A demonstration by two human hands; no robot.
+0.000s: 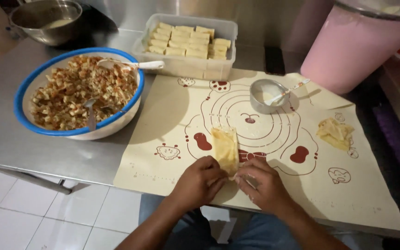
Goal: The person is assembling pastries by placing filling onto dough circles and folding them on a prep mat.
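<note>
- Cream silicone pastry mat [163, 115] with red printed circles lies on the steel desk [5, 134]; at its near edge the left hand [199, 178] and right hand [261, 183] both pinch the near end of a thin yellow pastry wrapper [224, 147], folded into a strip.
- To roll well, I judge both hands should keep even pressure and tuck the edge tight.
- Farther right lies a crumpled yellow wrapper scrap [334, 133].
- Beyond, a small metal cup with a spoon [265, 95].
- Left, a blue-rimmed bowl of chopped filling [77, 90]; behind, a clear plastic box of pale rolls [188, 42].
</note>
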